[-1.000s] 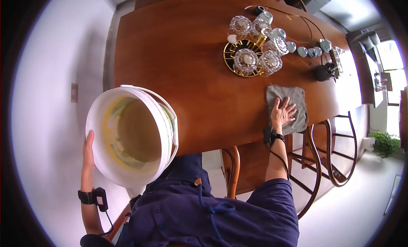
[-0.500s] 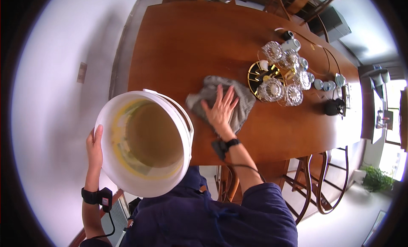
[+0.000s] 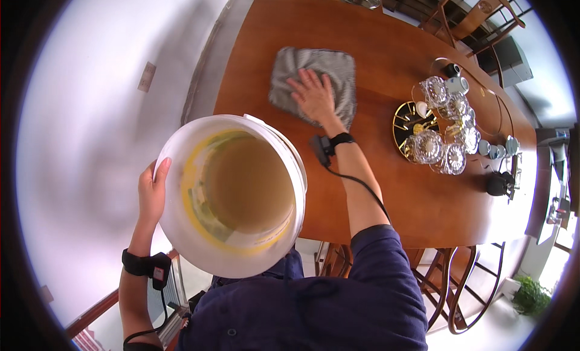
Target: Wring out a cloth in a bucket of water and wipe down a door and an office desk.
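My left hand [image 3: 152, 189] grips the rim of a large white bucket [image 3: 232, 194], held up close to my body at the table's near edge; its inside looks brownish with yellow smears. My right hand [image 3: 313, 96] lies flat, fingers spread, on a grey cloth [image 3: 290, 73] spread on the brown wooden table [image 3: 386, 67], towards the table's left end.
A round gold tray [image 3: 402, 118] with several cut-glass cups stands to the right of the cloth. Small cups and a dark pot [image 3: 498, 183] sit further right. Wooden chairs [image 3: 459, 284] stand under the table's near edge, and another at the far side.
My right hand has slid the grey cloth leftward along the table, from near the glass tray to the left end. The bucket stays in my left hand.
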The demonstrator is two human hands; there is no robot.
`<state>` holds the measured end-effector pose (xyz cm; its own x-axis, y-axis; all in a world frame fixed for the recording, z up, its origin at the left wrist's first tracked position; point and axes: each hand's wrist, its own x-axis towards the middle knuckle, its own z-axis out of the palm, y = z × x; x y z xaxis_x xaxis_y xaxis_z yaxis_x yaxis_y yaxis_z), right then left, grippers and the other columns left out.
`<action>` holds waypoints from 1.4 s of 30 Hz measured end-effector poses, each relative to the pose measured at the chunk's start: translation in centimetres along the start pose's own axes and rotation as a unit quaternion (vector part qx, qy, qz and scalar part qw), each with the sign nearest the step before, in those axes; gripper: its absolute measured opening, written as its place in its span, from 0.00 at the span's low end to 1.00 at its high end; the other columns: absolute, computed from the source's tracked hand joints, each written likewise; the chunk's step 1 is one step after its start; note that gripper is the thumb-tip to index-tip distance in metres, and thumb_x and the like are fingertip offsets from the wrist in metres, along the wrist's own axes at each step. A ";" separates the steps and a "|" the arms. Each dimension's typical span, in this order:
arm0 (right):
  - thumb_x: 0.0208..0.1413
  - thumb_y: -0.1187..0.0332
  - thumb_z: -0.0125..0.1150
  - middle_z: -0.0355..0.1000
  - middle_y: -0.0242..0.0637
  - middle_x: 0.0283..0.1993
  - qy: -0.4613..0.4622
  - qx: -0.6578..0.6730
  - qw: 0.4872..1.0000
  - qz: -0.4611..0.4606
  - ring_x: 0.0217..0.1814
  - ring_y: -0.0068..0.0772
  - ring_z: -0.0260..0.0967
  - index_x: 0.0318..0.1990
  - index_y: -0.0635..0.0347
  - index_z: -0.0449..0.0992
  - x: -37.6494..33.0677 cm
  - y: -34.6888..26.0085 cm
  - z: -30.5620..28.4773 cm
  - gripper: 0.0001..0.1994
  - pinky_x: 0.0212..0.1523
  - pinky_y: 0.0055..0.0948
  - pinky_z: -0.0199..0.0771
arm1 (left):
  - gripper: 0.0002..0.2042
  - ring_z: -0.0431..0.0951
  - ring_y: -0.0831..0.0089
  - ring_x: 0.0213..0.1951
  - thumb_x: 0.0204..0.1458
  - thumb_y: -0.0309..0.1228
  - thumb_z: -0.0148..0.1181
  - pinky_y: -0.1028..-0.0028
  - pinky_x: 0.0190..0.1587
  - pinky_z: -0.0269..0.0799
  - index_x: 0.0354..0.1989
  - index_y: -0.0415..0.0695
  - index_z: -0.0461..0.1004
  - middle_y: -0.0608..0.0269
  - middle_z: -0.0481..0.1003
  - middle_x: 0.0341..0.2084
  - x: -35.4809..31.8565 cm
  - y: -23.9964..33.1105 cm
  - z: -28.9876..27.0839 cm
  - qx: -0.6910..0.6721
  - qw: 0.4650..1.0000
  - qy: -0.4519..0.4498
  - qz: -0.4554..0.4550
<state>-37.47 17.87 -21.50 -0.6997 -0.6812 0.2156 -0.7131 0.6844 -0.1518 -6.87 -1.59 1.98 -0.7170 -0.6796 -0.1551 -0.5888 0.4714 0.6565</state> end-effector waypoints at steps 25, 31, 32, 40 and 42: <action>0.43 0.74 0.50 0.64 0.48 0.47 0.179 0.161 0.941 0.239 0.55 0.55 0.53 0.44 0.64 0.70 -31.1 -24.9 -3.7 0.17 0.56 0.51 0.48 | 0.20 0.70 0.77 0.29 0.48 0.45 0.55 0.75 0.33 0.66 0.36 0.37 0.72 0.61 0.72 0.25 -0.3 -4.8 -0.2 -0.262 0.959 -0.106 0.026; 0.44 0.75 0.49 0.63 0.51 0.51 0.112 0.115 0.940 0.299 0.60 0.53 0.51 0.46 0.65 0.69 -30.6 -26.1 -2.6 0.18 0.61 0.46 0.45 | 0.24 0.71 0.74 0.33 0.47 0.46 0.56 0.74 0.36 0.66 0.41 0.33 0.66 0.57 0.72 0.30 -2.7 -8.8 -0.9 -0.328 0.908 -0.254 0.057; 0.45 0.74 0.50 0.63 0.51 0.51 0.120 0.118 0.938 0.304 0.59 0.53 0.52 0.47 0.65 0.69 -30.7 -25.8 -2.2 0.18 0.60 0.46 0.47 | 0.26 0.73 0.73 0.32 0.47 0.49 0.56 0.73 0.33 0.70 0.39 0.33 0.67 0.57 0.72 0.30 -2.7 -9.2 -0.5 -0.347 0.899 -0.263 0.050; 0.49 0.65 0.54 0.58 0.58 0.55 0.047 0.163 0.938 0.301 0.59 0.59 0.50 0.52 0.66 0.63 -29.5 -25.8 -2.5 0.23 0.60 0.45 0.49 | 0.24 0.75 0.70 0.23 0.49 0.48 0.55 0.68 0.17 0.75 0.37 0.35 0.63 0.56 0.70 0.28 -0.4 -9.6 2.0 -0.349 0.910 -0.225 0.009; 0.50 0.63 0.52 0.56 0.57 0.57 -0.005 0.147 0.937 0.317 0.62 0.58 0.47 0.54 0.65 0.61 -29.9 -25.3 -2.6 0.25 0.62 0.46 0.44 | 0.24 0.75 0.70 0.23 0.49 0.48 0.55 0.68 0.16 0.75 0.36 0.35 0.63 0.56 0.70 0.27 -0.8 -8.0 1.7 -0.359 0.902 -0.240 0.004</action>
<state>1.61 21.53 -21.57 -0.9860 -0.1656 -0.0165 -0.1347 0.8523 -0.5055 -2.21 -3.87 -4.35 -0.9004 -0.2742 -0.3379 -0.3139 -0.1285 0.9407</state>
